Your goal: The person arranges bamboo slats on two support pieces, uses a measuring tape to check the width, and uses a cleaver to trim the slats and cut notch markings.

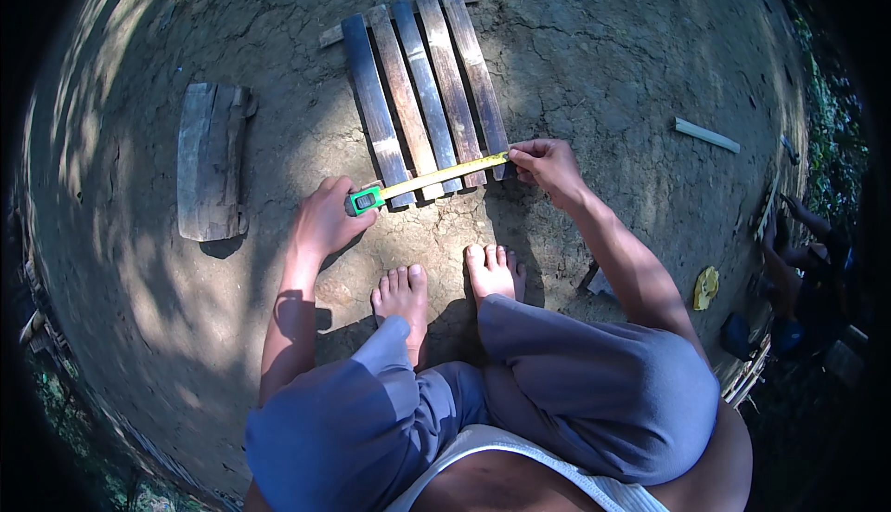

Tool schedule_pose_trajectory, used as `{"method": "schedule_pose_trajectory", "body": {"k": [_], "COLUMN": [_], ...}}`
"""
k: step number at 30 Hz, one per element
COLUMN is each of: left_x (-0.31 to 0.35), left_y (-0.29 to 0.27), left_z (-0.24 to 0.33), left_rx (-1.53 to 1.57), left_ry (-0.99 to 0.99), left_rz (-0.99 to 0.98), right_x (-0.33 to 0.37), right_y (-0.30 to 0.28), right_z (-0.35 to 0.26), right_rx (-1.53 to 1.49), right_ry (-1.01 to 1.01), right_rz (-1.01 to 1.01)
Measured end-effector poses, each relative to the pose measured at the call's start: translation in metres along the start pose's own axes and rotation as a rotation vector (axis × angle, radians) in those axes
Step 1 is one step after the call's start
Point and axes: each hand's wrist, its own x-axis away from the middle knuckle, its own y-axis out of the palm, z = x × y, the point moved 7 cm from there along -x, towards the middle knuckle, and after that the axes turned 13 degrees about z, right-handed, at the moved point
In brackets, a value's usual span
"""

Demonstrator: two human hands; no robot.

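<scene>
On the dirt ground in front of my feet lies a row of dark wooden slats (408,94), side by side with narrow gaps, over a crosspiece (332,37) at the far end. A tape measure (367,200) with a green case is stretched across their near ends, its yellow blade (445,174) pulled out. My left hand (325,220) grips the case just left of the slats. At the rightmost slat, my right hand (549,168) pinches the free end of the blade between thumb and fingers.
A thick block of split wood (212,161) lies to the left. On the right are a pale stick (707,135) and a crumpled yellow thing (705,288). At the far right edge another person (806,261) sits low in shadow. My bare feet (401,303) are close to the slats.
</scene>
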Motion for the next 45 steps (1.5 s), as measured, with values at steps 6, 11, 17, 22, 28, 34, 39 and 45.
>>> {"method": "schedule_pose_trajectory", "body": {"k": [6,11,17,22,28,34,39,45], "left_x": [-0.002,0.001,0.001,0.001,0.0,-0.001,-0.002,-0.002], "left_y": [0.004,-0.004,-0.01,-0.009,-0.006,-0.004,-0.003,-0.002], "left_z": [-0.001,-0.002,-0.002,0.001,0.007,0.006,0.004,0.002], "left_rx": [-0.008,-0.051,-0.1,-0.109,-0.078,-0.055,-0.032,-0.032], "left_ry": [-0.002,-0.056,-0.05,-0.042,-0.015,-0.016,-0.01,-0.005], "left_rz": [0.012,-0.01,0.02,0.017,0.036,0.028,0.031,0.037], "right_x": [-0.013,-0.021,-0.022,-0.018,-0.016,-0.015,-0.016,-0.016], "right_y": [-0.002,-0.001,-0.002,0.0,-0.001,-0.001,-0.001,-0.001], "right_z": [0.002,0.001,-0.002,-0.003,-0.003,-0.004,-0.002,0.0], "right_rx": [0.096,0.158,0.187,0.175,0.175,0.173,0.18,0.178], "right_ry": [-0.069,-0.065,-0.064,-0.068,-0.083,-0.082,-0.081,-0.079], "right_rz": [-0.048,-0.086,-0.069,-0.064,-0.063,-0.052,-0.044,-0.035]}}
